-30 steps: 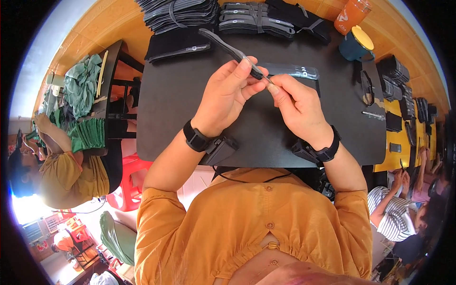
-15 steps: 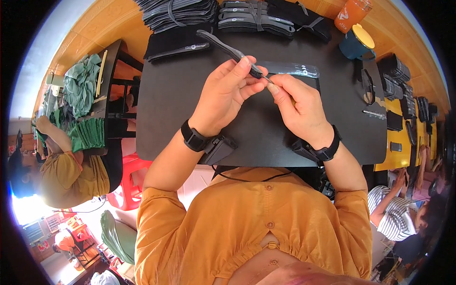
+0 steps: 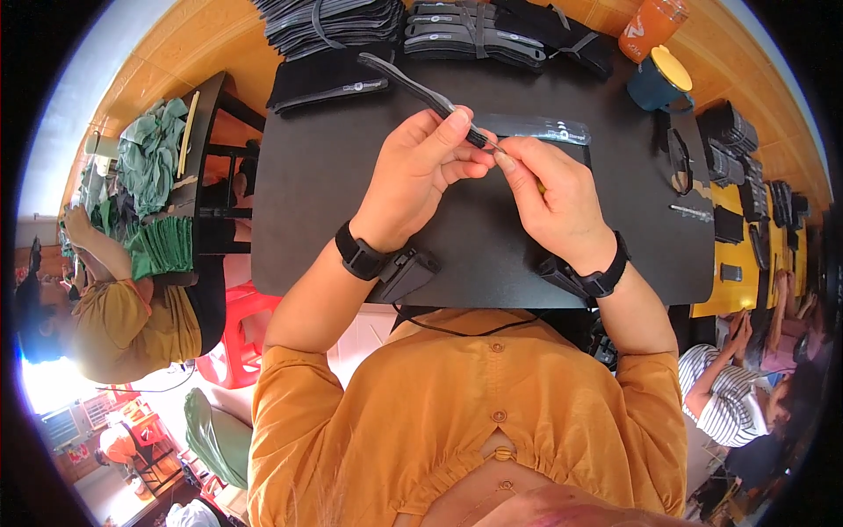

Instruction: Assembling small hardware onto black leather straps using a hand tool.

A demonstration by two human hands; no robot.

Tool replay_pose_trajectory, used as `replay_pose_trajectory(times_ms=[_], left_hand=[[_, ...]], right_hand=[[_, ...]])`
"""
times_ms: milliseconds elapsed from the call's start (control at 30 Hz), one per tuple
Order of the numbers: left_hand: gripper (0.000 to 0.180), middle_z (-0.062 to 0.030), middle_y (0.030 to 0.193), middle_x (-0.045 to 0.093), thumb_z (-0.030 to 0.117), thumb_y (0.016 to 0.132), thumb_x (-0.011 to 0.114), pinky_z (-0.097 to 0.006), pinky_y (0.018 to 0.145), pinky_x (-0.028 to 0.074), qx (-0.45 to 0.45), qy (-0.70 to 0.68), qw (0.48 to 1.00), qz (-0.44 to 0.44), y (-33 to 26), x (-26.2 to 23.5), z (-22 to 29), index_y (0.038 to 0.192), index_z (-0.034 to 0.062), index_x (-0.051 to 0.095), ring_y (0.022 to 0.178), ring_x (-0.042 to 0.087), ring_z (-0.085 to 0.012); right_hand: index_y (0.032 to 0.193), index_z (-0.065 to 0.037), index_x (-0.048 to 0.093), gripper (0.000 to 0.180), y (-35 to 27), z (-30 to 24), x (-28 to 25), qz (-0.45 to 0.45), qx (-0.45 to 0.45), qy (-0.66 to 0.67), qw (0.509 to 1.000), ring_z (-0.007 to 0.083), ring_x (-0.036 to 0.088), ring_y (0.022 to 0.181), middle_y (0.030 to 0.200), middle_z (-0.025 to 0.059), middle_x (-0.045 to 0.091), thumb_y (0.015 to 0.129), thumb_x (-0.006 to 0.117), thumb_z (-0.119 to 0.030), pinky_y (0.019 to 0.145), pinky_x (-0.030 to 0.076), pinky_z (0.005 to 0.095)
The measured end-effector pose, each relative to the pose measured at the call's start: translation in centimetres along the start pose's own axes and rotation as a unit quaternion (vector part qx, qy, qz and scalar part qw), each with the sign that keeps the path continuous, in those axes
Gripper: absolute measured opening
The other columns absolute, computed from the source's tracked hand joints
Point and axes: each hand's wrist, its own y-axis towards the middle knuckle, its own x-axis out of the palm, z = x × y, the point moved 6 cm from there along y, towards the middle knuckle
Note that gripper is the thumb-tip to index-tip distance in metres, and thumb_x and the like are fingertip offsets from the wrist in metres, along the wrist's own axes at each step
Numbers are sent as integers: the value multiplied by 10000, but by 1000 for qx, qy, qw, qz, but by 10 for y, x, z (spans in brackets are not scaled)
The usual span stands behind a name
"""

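My left hand is closed around a narrow black fabric piece with grey edging, folded lengthwise, its far end sticking up to the left. At the piece's near end, my right hand pinches something thin and dark between thumb and forefinger. A bit of yellow-green shows inside the right palm; the fingers hide the rest. Just beyond both hands, a similar black fabric piece with a shiny grey printed band lies on the black table.
Folded black pieces and strapped stacks line the far edge. An orange bottle and a blue mug with yellow lid stand far right. Black-framed glasses lie at the right. Other people work at tables on both sides.
The fabric piece in my left hand has tilted slightly, its far end shifting a little up and left. Both hands remain nearly in place.
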Motion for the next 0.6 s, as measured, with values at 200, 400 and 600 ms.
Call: replay_pose_trajectory(times_ms=[200,400,600], left_hand=[[245,-148,1013,686,218,988,589,-285,769,560,31,19,999,27,1,-4,-3,1117,11,565,853,678,-185],[213,-168,1014,692,165,991,580,-288,765,571,57,40,997,31,2,-5,-3,1138,13,565,854,694,-199],[208,-173,1015,690,145,979,595,-293,764,574,80,64,994,45,2,-7,-4,1138,16,555,847,695,-203]], right_hand=[[1022,-98,623,135,-1,2,1,0,-22,-77,997,334,652,751,855,117,656,892,589,-85,618,537,406],[987,-108,600,96,-1,3,3,-23,2,-93,995,352,646,726,852,126,650,897,569,-98,597,533,423],[957,-98,582,60,-1,5,6,-32,13,-104,994,357,638,701,819,132,638,904,556,-96,593,523,427]])
